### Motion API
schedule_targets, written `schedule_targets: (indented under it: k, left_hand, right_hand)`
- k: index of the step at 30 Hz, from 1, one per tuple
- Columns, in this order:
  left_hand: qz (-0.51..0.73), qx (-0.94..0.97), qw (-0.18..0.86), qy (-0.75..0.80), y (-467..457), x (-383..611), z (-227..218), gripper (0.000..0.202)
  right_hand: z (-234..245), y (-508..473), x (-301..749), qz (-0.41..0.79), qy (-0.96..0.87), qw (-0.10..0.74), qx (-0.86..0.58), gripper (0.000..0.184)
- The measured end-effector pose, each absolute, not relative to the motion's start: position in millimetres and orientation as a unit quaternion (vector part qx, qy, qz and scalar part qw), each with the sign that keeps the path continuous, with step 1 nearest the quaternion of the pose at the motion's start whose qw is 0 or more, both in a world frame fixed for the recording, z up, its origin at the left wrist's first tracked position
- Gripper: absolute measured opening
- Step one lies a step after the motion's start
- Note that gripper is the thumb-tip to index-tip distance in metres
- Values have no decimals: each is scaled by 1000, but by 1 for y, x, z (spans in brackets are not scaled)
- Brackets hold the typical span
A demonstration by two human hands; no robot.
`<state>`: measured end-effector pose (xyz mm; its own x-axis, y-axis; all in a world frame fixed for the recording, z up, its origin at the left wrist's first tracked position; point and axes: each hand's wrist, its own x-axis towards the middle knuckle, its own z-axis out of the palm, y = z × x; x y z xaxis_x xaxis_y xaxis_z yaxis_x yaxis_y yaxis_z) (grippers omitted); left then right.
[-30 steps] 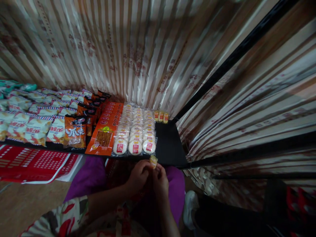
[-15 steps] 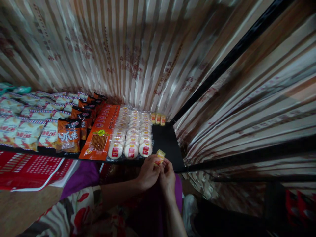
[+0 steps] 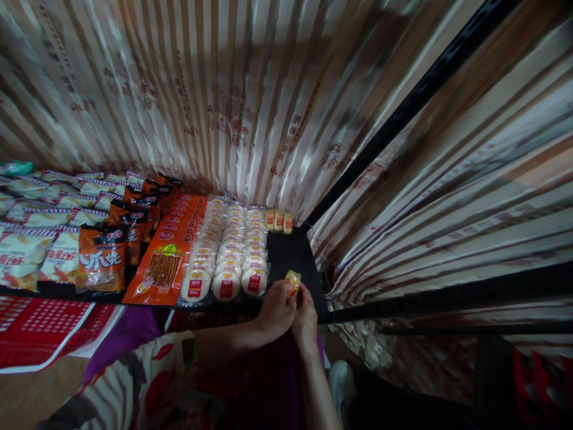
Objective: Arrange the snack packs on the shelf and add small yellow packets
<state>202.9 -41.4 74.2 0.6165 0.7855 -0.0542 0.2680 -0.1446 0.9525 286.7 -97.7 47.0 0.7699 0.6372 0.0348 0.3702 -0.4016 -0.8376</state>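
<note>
Between the fingertips of my left hand point(image 3: 276, 309) and my right hand point(image 3: 305, 315) is a small yellow wrapped snack point(image 3: 293, 279) with a red label. Both hands are closed round its lower end, over the front edge of a black shelf point(image 3: 295, 257). Three similar small yellow snacks point(image 3: 279, 221) stand in a row at the shelf's back right corner. Left of my hands lie rows of round white wrapped crackers point(image 3: 227, 285), overlapping from front to back.
An orange flat pack point(image 3: 163, 257) of stick snacks lies beside the crackers. Orange bags point(image 3: 102, 260) and white chip bags point(image 3: 22, 254) fill the left. A red basket point(image 3: 40, 325) sits below. Black poles point(image 3: 403, 122) and a striped curtain point(image 3: 250, 107) enclose the shelf.
The view has shifted slightly, so the shelf goods appear farther left and lower. Both hands still hold the yellow snack, which is now turned more upright.
</note>
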Motion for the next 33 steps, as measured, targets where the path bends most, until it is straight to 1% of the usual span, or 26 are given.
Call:
schedule_targets:
  k: [4,8,11,22,24,28,33]
  left_hand:
    - [201,731,516,398,-37,212,83,32]
    - [156,731,514,420,-33,221,87,32]
    - [132,735,514,421,-29,227,87,35]
    - [118,742,493,439,-14,248,86,31]
    - [120,740,494,440,-12,250,91,31]
    - [125,735,506,434,-6,257,100,37]
    - [157,738,501,424,5,272,90,36]
  right_hand:
    - [47,-93,297,103,-334,411,-842,61]
    - [48,-89,306,108,-363,352,-856,62]
    - [47,-85,312,103,-371,318,-867,55]
    - [49,-71,323,94,-389,231,-887,50]
    - [47,-68,327,89,-382,228,-891,49]
    - [36,-59,337,64,-385,253,-885,47]
    - [15,-46,353,16,-404,278,-871,46]
